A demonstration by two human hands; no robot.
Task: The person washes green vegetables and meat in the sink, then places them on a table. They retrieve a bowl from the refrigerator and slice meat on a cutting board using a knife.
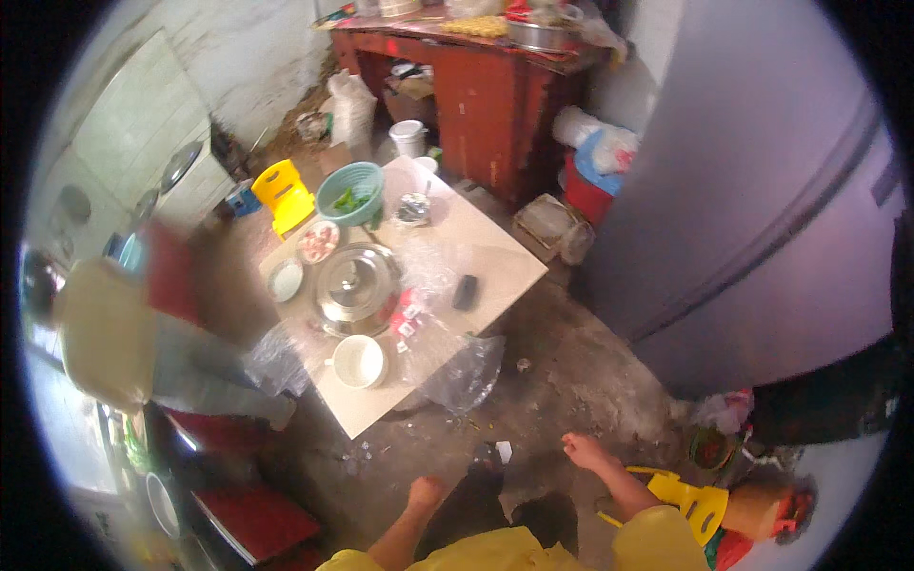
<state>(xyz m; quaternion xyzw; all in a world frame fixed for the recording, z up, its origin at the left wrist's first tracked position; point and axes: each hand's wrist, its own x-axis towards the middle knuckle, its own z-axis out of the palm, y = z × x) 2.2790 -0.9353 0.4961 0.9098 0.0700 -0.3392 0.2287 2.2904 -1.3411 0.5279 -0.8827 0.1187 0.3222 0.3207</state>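
My left hand hangs low over my dark trouser leg, its fingers curled in with nothing seen in them. Off to the right, my right hand is held above the floor, also curled and showing no object. Both are apart from the table in front of me. A white mug stands near its closest corner. Behind the mug is a round glass lid. A plate of cut meat, a white bowl and a green basin with leafy greens sit farther back. A dark phone-like object lies at the right.
Clear plastic bags drape over the table edge. A person stands at the left by the stove area. A large refrigerator rises on the right. Yellow chairs stand beyond the table and beside me. A red cabinet is at the back.
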